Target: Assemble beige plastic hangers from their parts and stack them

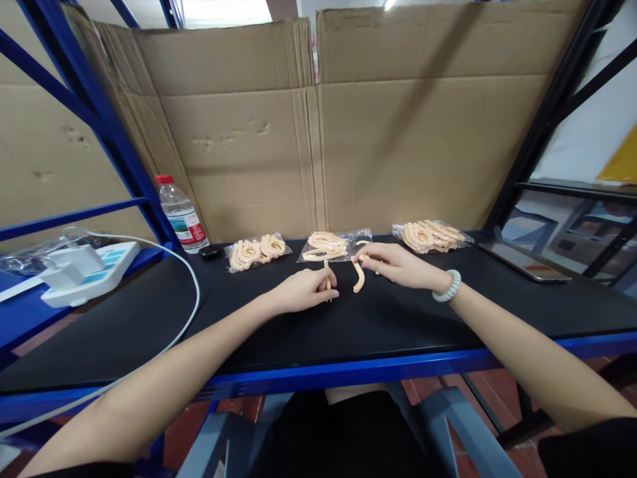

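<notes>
My left hand (306,290) rests on the black tabletop (398,318) with its fingers pinched round a thin peach-coloured curved piece (327,275) that stands up from the fingertips. My right hand (393,263), with a pale bead bracelet at the wrist, is closed on another peach curved piece (358,277) whose hooked end hangs down to the table. Just behind both hands lies an opened clear bag of the same pieces (328,245).
Two more clear bags of peach pieces lie on the table, one at the left (256,251) and one at the right (430,236). A water bottle (180,216), a white charger with cable (74,262) and a tablet (527,260) sit around. Cardboard sheets (318,133) wall the back.
</notes>
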Demonstrator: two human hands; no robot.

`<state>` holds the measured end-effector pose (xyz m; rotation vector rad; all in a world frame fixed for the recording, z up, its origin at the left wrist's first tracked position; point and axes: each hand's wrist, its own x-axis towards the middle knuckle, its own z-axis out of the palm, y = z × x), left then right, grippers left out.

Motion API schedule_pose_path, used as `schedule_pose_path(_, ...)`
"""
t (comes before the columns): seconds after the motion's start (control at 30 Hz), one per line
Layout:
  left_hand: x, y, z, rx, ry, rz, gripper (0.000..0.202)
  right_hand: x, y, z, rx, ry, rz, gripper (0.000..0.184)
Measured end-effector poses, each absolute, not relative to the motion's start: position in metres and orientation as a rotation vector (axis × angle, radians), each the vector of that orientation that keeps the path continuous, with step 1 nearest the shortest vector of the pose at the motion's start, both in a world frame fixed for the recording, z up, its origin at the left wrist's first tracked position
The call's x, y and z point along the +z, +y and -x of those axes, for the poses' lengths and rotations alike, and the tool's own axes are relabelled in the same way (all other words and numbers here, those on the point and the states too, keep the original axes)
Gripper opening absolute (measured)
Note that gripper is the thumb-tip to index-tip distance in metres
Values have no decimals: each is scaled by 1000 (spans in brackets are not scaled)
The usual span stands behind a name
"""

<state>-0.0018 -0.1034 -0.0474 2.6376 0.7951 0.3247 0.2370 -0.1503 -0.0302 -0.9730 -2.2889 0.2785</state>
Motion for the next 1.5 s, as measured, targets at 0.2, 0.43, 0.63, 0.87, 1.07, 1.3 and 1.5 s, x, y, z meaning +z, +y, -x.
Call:
schedule_pose_path(0.2, -30, -106, 17, 85, 955, -2736, 28, -37, -154, -210, 277, -2565, 947, 20)
schedule_pose_path(0.43, -22, -103, 28, -28, 1030, -2785, 28, -57, -136, -195, -113, -2617, 1138, 25)
schedule_pose_path(0.63, -16, -106, 28, -167, 1152, -2916, 36, -66, -131, -197, -89, -2604, 1184, 25)
schedule_pose_path(0.87, -18, -100, 30, -158, 1109, -2937, 39, -62, -136, -204, 13, -2549, 1165, 35)
schedule_pose_path(1.07, -18, -97, 26, -34, 1026, -2848, 49, -50, -141, -225, 69, -2439, 1189, 25)
schedule_pose_path(1.3, -26, -95, 26, -9, 1003, -2832, 46, -50, -142, -226, 81, -2526, 1201, 12)
schedule_pose_path(1.5, -26, -97, 28, -64, 1079, -2858, 47, -51, -141, -228, 97, -2547, 1203, 8)
